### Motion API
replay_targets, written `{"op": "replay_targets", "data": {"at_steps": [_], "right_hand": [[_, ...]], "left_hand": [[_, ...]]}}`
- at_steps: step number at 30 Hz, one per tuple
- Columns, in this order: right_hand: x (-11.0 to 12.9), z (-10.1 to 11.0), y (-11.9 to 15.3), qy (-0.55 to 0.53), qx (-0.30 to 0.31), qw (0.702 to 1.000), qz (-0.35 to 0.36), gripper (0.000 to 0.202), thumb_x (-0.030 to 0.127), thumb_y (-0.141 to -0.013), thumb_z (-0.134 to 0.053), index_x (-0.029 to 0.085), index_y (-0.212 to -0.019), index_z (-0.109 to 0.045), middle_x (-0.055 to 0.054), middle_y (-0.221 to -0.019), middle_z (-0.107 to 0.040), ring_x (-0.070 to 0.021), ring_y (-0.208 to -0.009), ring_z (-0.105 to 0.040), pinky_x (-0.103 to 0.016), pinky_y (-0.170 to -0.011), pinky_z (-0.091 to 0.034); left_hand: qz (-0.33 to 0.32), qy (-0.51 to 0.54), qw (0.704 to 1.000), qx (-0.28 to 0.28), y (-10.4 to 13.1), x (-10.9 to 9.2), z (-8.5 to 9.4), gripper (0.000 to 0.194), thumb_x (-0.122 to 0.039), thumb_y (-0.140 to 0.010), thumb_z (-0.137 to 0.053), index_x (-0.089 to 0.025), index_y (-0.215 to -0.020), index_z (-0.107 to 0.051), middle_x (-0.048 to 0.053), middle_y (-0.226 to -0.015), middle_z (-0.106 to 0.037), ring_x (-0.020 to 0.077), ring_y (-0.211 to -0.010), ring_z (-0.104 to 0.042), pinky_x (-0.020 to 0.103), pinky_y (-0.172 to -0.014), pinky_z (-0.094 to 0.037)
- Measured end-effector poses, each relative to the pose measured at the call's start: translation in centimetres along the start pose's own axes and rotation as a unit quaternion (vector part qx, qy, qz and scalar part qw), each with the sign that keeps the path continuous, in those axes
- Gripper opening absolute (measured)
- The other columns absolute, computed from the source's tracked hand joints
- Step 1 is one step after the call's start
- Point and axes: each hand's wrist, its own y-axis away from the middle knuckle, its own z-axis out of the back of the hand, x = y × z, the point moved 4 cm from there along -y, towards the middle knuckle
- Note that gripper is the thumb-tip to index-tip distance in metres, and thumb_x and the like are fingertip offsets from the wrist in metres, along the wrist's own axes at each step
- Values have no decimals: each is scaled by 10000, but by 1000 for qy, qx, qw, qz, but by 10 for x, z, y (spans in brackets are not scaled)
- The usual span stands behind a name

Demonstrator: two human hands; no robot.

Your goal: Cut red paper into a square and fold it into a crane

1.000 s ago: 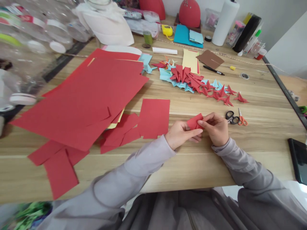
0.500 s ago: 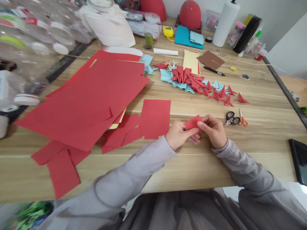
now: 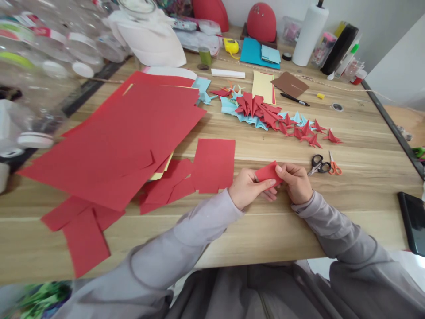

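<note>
A small folded piece of red paper [image 3: 266, 172] is held up between both hands above the table. My left hand [image 3: 248, 188] grips its left side, thumb on top and fingers underneath. At the right edge, my right hand [image 3: 295, 180] pinches the paper between thumb and fingers. To the left lies a flat red paper sheet [image 3: 214, 163] beside overlapping red pieces [image 3: 166, 186]. Folded red paper cranes [image 3: 307, 129] and light blue ones sit in a cluster beyond the hands. Black-handled scissors [image 3: 319, 165] and orange-handled scissors [image 3: 335, 167] rest just right of my right hand.
Large red sheets [image 3: 133, 128] spread over the left of the wooden table [image 3: 265, 239]. Clear plastic bottles [image 3: 83, 44] crowd the far left. A black phone-like device [image 3: 413, 221] lies at the right edge. A pen [image 3: 295, 99] and yellow tape measure [image 3: 231, 45] are farther back.
My right thumb has shifted slightly along the folded red paper towards its right edge, uncovering more of its upper face. My left hand keeps nearly the same hold.
</note>
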Motion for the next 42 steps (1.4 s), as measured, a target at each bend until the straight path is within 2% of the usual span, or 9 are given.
{"op": "replay_targets", "data": {"at_steps": [4,8,16,21,24,27,33,38,42], "right_hand": [[8,-5,4,31,-6,999,21,403,445,-719,-691,177,-498,-489,43,-407,-499,-69,-369,-418,-204,-374,-302],[12,-9,7,69,-10,997,32,409,486,-703,-688,183,-513,-491,44,-411,-495,-70,-370,-407,-207,-366,-316],[-7,-8,2,-20,4,999,-25,439,490,-741,-658,182,-509,-448,57,-396,-447,-58,-356,-362,-200,-362,-261],[-2,-4,1,7,-33,999,29,419,463,-757,-656,175,-530,-452,64,-423,-441,-49,-386,-339,-197,-392,-244],[6,-5,3,45,-37,997,45,405,471,-711,-694,174,-545,-474,63,-440,-457,-52,-407,-348,-201,-407,-266],[9,-9,4,54,-11,998,25,398,473,-668,-726,179,-552,-483,57,-438,-483,-61,-399,-378,-208,-400,-286],[-2,-11,3,-10,29,999,-39,428,482,-724,-674,189,-521,-438,45,-407,-489,-74,-360,-415,-218,-378,-283],[-5,-6,0,-47,-23,998,-29,447,481,-686,-708,182,-499,-434,56,-407,-462,-59,-366,-374,-207,-375,-260],[-4,-2,-2,-27,-52,998,8,426,453,-701,-708,175,-506,-451,54,-442,-477,-55,-406,-384,-205,-413,-295]], "left_hand": [[-34,-5,999,-27,-1,-1,2,189,-222,-623,-767,-78,-689,-665,39,-580,-670,149,-524,-648,268,-525,-571],[-41,-19,999,-25,-1,-1,1,184,-244,-644,-755,-92,-633,-653,41,-564,-666,151,-513,-643,276,-522,-571],[-40,-16,999,-24,-1,-4,0,136,-184,-656,-737,-76,-705,-670,66,-637,-702,162,-540,-661,296,-567,-579],[-9,4,1000,-29,-2,-1,2,175,-215,-659,-744,-62,-674,-660,65,-583,-681,167,-491,-648,306,-533,-573],[-9,-2,999,-35,-1,-1,2,201,-242,-662,-750,-70,-637,-648,48,-532,-655,163,-461,-634,295,-503,-563],[-15,-15,999,-34,-1,-1,1,219,-252,-667,-747,-80,-594,-632,43,-521,-645,152,-453,-625,281,-490,-554],[-13,-13,1000,10,-2,0,1,164,-211,-675,-729,-74,-648,-644,45,-543,-654,158,-480,-636,287,-505,-555],[-11,-7,1000,15,-4,-2,1,177,-228,-685,-725,-77,-697,-633,57,-609,-677,157,-529,-654,290,-546,-562],[-23,-36,999,-28,-4,-4,5,178,-225,-690,-725,-92,-664,-609,19,-535,-638,127,-457,-617,259,-501,-545]]}}
